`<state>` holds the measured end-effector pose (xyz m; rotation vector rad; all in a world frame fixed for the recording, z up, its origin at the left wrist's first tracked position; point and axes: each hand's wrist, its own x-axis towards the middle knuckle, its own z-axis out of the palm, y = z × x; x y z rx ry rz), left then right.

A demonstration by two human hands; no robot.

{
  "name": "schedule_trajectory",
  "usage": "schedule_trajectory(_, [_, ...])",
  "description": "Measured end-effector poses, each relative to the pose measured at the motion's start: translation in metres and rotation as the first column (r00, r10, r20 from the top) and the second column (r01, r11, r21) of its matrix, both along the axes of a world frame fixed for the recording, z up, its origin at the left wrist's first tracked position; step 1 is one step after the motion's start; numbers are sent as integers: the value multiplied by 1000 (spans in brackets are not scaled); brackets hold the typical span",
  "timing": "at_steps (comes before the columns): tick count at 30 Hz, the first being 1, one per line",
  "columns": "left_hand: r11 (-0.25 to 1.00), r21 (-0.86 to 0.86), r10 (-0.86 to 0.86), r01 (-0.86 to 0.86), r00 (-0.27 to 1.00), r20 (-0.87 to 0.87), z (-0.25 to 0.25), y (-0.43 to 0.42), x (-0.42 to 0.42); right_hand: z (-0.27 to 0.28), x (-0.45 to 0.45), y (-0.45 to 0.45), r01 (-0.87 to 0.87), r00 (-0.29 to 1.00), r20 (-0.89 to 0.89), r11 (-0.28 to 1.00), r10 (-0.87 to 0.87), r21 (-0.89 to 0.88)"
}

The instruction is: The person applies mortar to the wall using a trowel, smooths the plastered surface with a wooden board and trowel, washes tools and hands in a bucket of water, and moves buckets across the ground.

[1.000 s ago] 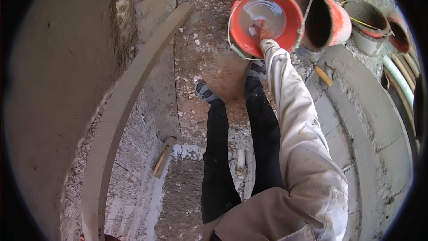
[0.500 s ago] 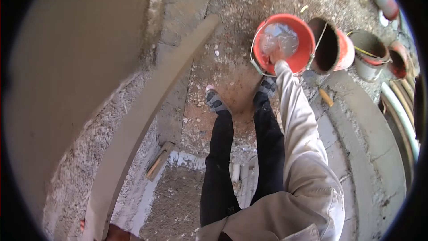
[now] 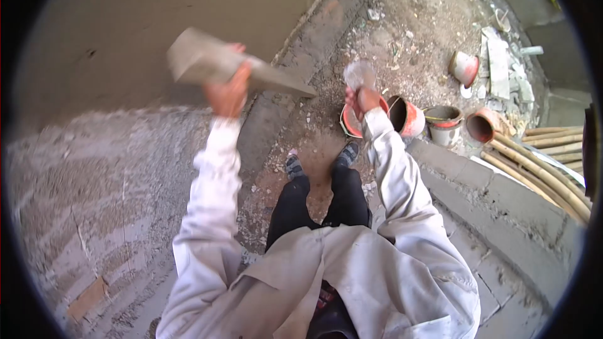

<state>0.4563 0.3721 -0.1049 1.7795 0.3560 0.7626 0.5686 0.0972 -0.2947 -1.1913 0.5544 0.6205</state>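
The left hand (image 3: pixel 227 91) is closed around a long grey board (image 3: pixel 270 77), the fingers wrapped over it and gripping it toward its wider end. The board slants across the view in front of the smooth grey wall (image 3: pixel 157 12), its broad end at the upper left and its narrow end pointing right, toward the strip of ground between the wall and the buckets. The right hand (image 3: pixel 365 99) is curled around the lower part of a clear, pale object (image 3: pixel 360 74), which sticks up past the fingers; it is blurred, so it may be a plastic bag or a thin cup. In the view, this hand overlaps the red bucket (image 3: pixel 352 124), which stands on the ground (image 3: pixel 314 129) just ahead of the person's feet (image 3: pixel 345 154).

Right of that bucket, a red-and-white bucket (image 3: pixel 412 118) leans with its dark mouth facing left, next to a pale bucket with a red band (image 3: pixel 445 127) and another tipped bucket (image 3: pixel 481 125). Bamboo poles (image 3: pixel 534 166) lie beyond them, beside a low block wall (image 3: pixel 496 194). Farther off, one more bucket (image 3: pixel 465 68) lies near pale slabs (image 3: pixel 498 66).
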Motion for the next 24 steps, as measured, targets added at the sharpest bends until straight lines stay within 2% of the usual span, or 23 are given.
schedule_trajectory(1, [1000, -27, -3, 3, 999, -35, 8, 7, 19, 55, 7, 20, -2, 999, 35, 998, 0, 57])
schedule_trajectory(3, [999, -45, -10, 7, 997, -78, 38, 11, 43, 116, 26, 54, -50, 983, 184, 982, 16, 180])
schedule_trajectory(6, [1000, -20, -13, 12, 997, -76, 85, 10, 76, 221, 45, 109, -31, 938, 340, 955, -75, 296])
schedule_trajectory(8, [1000, 2, -19, 19, 999, -48, 96, 12, 99, 262, 70, 137, -143, 892, 448, 901, -63, 410])
schedule_trajectory(9, [996, -64, -70, 67, 996, -51, 101, 12, 110, 280, 84, 152, -196, 866, 496, 863, -70, 465])
schedule_trajectory(11, [995, -21, -101, 100, 994, -44, 112, 11, 133, 315, 107, 180, -270, 753, 636, 804, -166, 530])
schedule_trajectory(13, [988, -35, -155, 153, 986, -59, 114, 13, 154, 342, 130, 203, -233, 704, 673, 820, -229, 523])
schedule_trajectory(14, [982, 85, -169, 169, 986, -12, 111, 19, 169, 340, 152, 212, -395, 635, 731, 709, -249, 584])
schedule_trajectory(16, [931, 318, -214, 182, 975, 68, 101, 32, 194, 329, 196, 226, -681, 494, 803, 426, -334, 596])
schedule_trajectory(17, [952, 172, -242, 253, 967, -79, 105, 33, 202, 329, 206, 233, -580, 537, 796, 564, -279, 588])
schedule_trajectory(18, [951, 80, -296, 300, 954, -58, 102, 36, 210, 326, 213, 237, -512, 548, 802, 662, -239, 548])
schedule_trajectory(20, [915, -100, -393, 390, 920, -3, 92, 45, 232, 325, 221, 238, -439, 491, 841, 769, -228, 465])
schedule_trajectory(21, [914, -79, -401, 397, 915, -40, 85, 48, 244, 324, 223, 236, -412, 457, 860, 802, -228, 432])
schedule_trajectory(24, [889, 135, -388, 438, 876, -285, 85, 57, 260, 318, 220, 225, -315, 339, 915, 890, -220, 330])
